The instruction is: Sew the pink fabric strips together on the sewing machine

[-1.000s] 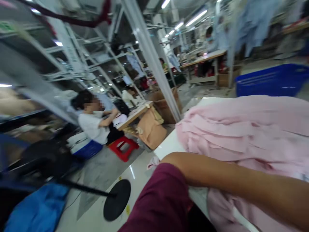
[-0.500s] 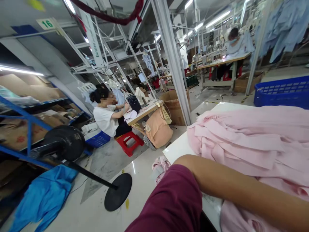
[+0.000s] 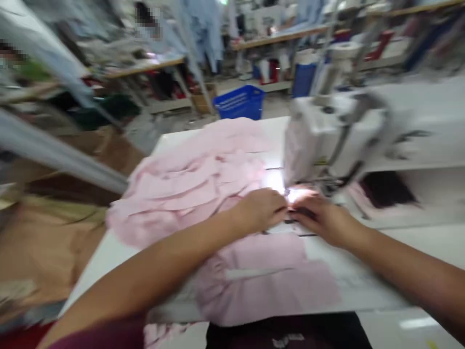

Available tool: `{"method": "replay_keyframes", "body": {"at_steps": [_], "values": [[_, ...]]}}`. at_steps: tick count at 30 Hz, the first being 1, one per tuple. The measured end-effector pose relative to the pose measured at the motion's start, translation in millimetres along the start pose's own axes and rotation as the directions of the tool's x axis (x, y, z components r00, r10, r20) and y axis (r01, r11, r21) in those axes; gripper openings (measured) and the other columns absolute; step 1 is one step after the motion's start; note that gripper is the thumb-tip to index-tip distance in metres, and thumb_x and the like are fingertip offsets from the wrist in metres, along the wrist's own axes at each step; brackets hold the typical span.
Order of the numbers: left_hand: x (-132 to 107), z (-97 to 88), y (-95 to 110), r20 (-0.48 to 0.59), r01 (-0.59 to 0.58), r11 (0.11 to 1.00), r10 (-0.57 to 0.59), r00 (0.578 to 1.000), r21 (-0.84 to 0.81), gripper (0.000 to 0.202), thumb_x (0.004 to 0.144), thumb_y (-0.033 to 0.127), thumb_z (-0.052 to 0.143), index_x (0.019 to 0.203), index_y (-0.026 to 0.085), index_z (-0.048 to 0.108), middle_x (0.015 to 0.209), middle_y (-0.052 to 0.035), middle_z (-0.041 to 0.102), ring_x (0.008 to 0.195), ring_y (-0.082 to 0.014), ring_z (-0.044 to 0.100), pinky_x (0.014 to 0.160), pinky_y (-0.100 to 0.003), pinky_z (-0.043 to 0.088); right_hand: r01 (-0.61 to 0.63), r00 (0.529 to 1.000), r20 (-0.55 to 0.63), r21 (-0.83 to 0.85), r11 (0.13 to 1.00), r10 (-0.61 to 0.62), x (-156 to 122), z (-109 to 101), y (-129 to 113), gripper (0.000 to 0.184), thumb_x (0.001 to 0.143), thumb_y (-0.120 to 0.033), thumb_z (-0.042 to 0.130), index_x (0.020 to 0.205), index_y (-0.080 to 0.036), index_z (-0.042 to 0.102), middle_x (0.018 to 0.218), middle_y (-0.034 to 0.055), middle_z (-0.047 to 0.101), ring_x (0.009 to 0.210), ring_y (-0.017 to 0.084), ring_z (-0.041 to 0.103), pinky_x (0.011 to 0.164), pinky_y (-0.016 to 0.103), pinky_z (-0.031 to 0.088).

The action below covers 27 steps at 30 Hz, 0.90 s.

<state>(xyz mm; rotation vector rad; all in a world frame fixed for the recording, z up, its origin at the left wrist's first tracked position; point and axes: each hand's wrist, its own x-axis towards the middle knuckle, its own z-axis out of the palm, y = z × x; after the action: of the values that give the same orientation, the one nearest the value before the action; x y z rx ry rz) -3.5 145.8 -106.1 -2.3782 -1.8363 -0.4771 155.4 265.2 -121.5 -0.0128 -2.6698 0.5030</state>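
Observation:
Beside the needle area of a white sewing machine (image 3: pixel 334 131), my left hand (image 3: pixel 262 207) has its fingers curled together at the edge of the pink fabric (image 3: pixel 265 291). My right hand (image 3: pixel 323 215) meets it from the other side, fingers pinched by the brightly lit presser foot. A dark strip shows between its fingers; blur hides whether that is a tool or shadow. Part of the pink fabric hangs over the table's front edge. A large heap of pink cloth pieces (image 3: pixel 181 184) lies left of the machine, under my left forearm.
The white tabletop (image 3: pixel 98 261) shows along its left edge. Behind it are a blue plastic basket (image 3: pixel 240 102) and a metal post (image 3: pixel 65 150). A brown cardboard box (image 3: pixel 116 150) stands at left. Other people sit at machines farther back. A dark piece (image 3: pixel 388 189) lies right of the machine head.
My view has swung right and down, from the aisle and a seated co-worker to the sewing machine. Both hands now show at the needle; before, only a bent arm was visible.

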Motion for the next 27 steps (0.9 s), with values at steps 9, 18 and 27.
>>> {"method": "replay_keyframes", "body": {"at_steps": [9, 18, 27], "values": [[0.8, -7.3, -2.6, -0.158, -0.046, 0.991, 0.026, 0.987, -0.124, 0.019, 0.093, 0.019, 0.045, 0.082, 0.016, 0.061, 0.072, -0.0010, 0.064, 0.069, -0.0123, 0.061, 0.064, -0.022, 0.049, -0.185, 0.980, 0.093, 0.122, 0.975, 0.174, -0.2, -3.6, 4.3, 0.010, 0.093, -0.020, 0.059, 0.090, -0.019, 0.069, 0.090, 0.0031, 0.068, 0.086, 0.019, 0.061, 0.070, 0.028, 0.047], [2.5, -3.4, 3.3, -0.198, -0.078, 0.986, 0.107, 0.974, 0.148, 0.020, 0.096, 0.020, 0.048, 0.082, 0.016, 0.061, 0.073, 0.0002, 0.066, 0.065, -0.0133, 0.059, 0.058, -0.025, 0.043, -0.142, 0.990, 0.010, -0.030, 0.989, 0.142, -6.0, 0.5, 9.5, 0.020, 0.095, -0.025, 0.058, 0.083, -0.017, 0.071, 0.078, 0.0051, 0.063, 0.078, 0.018, 0.059, 0.062, 0.026, 0.044], [4.0, -2.2, 1.8, -0.190, -0.051, 0.992, 0.072, 0.979, 0.113, 0.023, 0.099, 0.022, 0.042, 0.084, 0.016, 0.060, 0.077, 0.0000, 0.068, 0.067, -0.0120, 0.062, 0.054, -0.023, 0.044, -0.105, 0.994, -0.018, -0.011, 0.994, 0.104, -2.4, -2.2, 9.5, 0.016, 0.092, -0.023, 0.063, 0.079, -0.017, 0.070, 0.075, 0.0040, 0.062, 0.085, 0.020, 0.059, 0.065, 0.026, 0.047]]}}
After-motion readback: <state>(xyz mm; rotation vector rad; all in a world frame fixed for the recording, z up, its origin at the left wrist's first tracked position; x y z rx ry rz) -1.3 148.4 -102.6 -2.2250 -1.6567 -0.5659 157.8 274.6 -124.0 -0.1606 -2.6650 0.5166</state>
